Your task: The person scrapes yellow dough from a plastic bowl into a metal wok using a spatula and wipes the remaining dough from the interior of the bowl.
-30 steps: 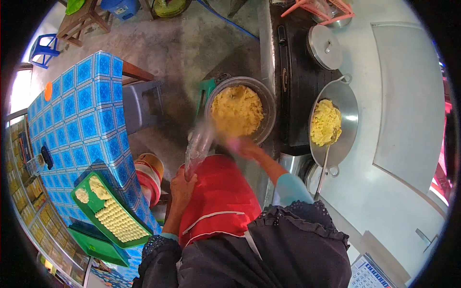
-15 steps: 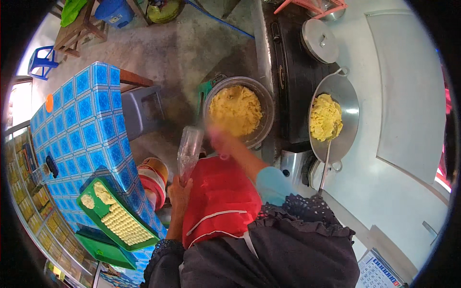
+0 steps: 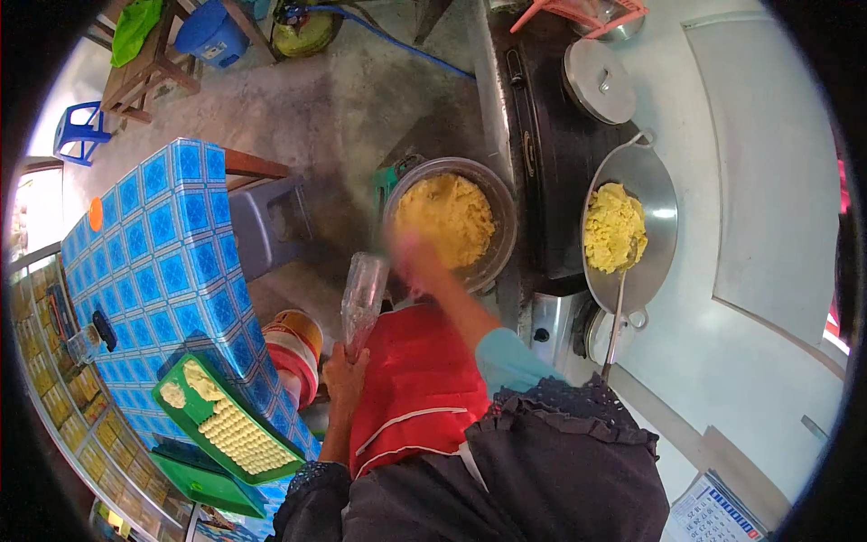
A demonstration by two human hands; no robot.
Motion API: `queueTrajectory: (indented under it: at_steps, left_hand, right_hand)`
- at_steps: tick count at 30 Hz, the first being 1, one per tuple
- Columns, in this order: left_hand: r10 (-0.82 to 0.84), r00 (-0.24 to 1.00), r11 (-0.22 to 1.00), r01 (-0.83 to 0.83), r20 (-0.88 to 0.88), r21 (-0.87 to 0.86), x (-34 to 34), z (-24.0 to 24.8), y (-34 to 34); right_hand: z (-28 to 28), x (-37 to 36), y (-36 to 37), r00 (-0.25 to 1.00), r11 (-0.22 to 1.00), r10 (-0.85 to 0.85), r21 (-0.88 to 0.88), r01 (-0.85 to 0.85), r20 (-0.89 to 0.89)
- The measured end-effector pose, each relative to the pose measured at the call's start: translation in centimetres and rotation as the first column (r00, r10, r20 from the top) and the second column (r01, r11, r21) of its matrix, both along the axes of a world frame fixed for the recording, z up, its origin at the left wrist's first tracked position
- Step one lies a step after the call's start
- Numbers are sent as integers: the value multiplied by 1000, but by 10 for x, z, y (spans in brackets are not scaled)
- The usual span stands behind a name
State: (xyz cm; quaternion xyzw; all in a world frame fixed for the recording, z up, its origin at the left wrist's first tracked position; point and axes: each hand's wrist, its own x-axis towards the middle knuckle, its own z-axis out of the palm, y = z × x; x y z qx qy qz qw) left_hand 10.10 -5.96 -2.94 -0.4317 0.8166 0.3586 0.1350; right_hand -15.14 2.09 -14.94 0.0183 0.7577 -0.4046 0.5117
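My left hand (image 3: 346, 369) is closed around the narrow neck of a clear bottle (image 3: 365, 294), whose wide end points away from me. My right hand (image 3: 414, 257) is smeared by motion at the near left rim of a large round pot (image 3: 508, 221). Crumbly yellow mash (image 3: 449, 217) fills much of that pot. The blur hides my right fingers and whatever they may hold. To the right, a metal wok (image 3: 664, 212) holds more yellow mash (image 3: 614, 226), with a long-handled ladle (image 3: 619, 312) resting in it.
On the left, a table with a blue checked cloth (image 3: 172, 262) bears a green tray (image 3: 262, 415) of small pale dough pieces in rows. A grey stool (image 3: 262, 221) stands beside it. A black stove (image 3: 551, 181) and a metal lid (image 3: 601, 83) are at the right.
The whole view has shifted slightly, with most things lower in the picture. My left hand keeps its hold on the bottle. My right hand stays blurred by the pot's near rim.
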Motion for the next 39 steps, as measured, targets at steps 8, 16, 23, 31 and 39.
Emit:
queueTrajectory:
  at_steps: [8, 16, 23, 31, 39]
  left_hand:
    - [31, 997, 998, -27, -64, 65, -4, 9, -2]
    - [-14, 999, 999, 13, 29, 38, -6, 1, -6]
    - [10, 1000, 997, -8, -25, 77, -15, 1, -5]
    - [-69, 996, 991, 62, 58, 116, -34, 5, -5]
    - [-232, 973, 954, 228, -1, 194, -85, -10, 31]
  right_hand:
    - [7, -12, 4, 651, 954, 83, -129, -272, -755]
    - [-44, -1, 131, 474, 480, 870, 455, -750, -138]
    - [-22, -14, 164, 265, 360, 932, 549, -754, -247]
    - [3, -84, 184, 145, 51, 986, 680, -731, 82]
    - [21, -5, 171, 759, 995, 98, 84, -57, -643]
